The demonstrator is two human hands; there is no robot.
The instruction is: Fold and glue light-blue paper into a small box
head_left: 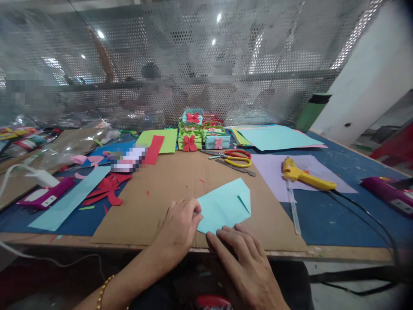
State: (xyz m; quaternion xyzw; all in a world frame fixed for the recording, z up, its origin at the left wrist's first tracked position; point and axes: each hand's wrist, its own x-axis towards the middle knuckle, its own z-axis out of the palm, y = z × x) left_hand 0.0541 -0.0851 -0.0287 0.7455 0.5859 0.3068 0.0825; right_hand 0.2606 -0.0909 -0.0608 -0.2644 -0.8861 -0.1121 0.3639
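A light blue sheet of paper [224,204] with folded corners and a dark slit near its right side lies on the brown cardboard [167,176]. My left hand [182,219] pinches the paper's left edge between thumb and fingers. At the paper's lower edge rests my right hand [241,254], fingers stretched out, fingertips on or beside the edge. Beyond the paper are red-handled scissors [237,153] and yellow-handled scissors [238,162].
A yellow glue gun [306,178] lies on lilac paper at the right, its black cord trailing off the table. Small paper baskets [189,141] with bows stand at the back. Red paper scraps [108,189] and a light blue strip [71,198] lie left.
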